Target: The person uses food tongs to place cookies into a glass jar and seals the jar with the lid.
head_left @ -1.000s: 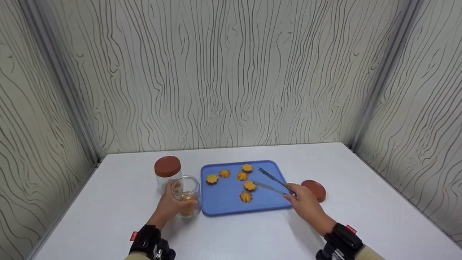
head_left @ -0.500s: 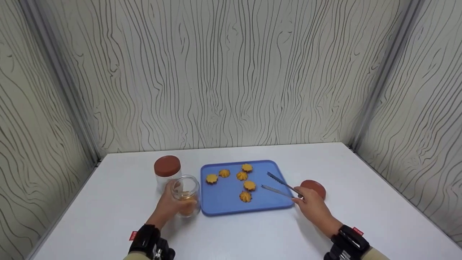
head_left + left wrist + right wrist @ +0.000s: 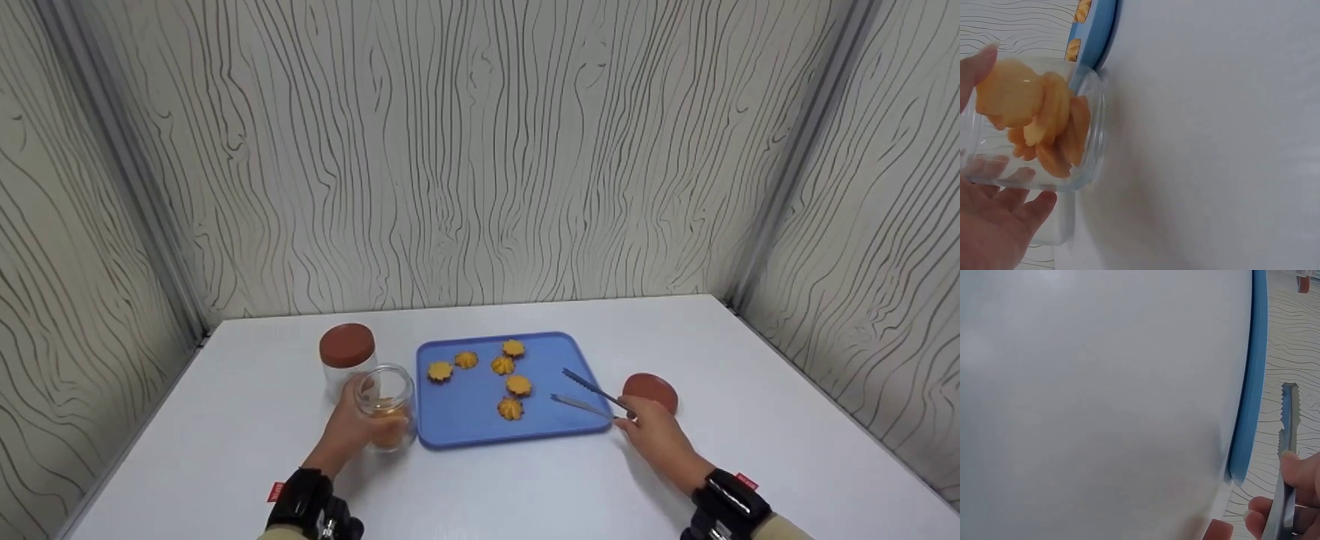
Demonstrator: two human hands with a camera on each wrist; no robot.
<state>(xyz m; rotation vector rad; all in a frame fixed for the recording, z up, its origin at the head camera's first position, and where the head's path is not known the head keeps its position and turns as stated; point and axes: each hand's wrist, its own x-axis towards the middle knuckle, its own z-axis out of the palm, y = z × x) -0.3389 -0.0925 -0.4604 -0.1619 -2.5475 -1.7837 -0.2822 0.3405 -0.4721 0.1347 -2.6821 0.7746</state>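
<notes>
My left hand (image 3: 351,426) grips a clear glass jar (image 3: 391,390) at the left edge of the blue tray (image 3: 465,431). Inside the jar lie several golden cookies (image 3: 1053,121), seen through the glass in the left wrist view. My right hand (image 3: 660,435) holds metal tongs (image 3: 600,394) over the tray's right side, their toothed arms apart with nothing between them. Several flower-shaped cookies (image 3: 518,385) lie on the tray, some flat side up, others ridged side up. In the right wrist view, thumb and fingers pinch the tongs (image 3: 1289,433).
Behind my left hand stands a second jar with a red-brown lid (image 3: 348,345). A loose red-brown lid (image 3: 651,394) lies on the white table (image 3: 495,495), just beyond my right hand. Wood-patterned panels (image 3: 465,150) enclose the back and sides.
My right hand has drawn back to the right with the tongs, away from a cookie near the middle of the tray. The left hand and jar have stayed in place.
</notes>
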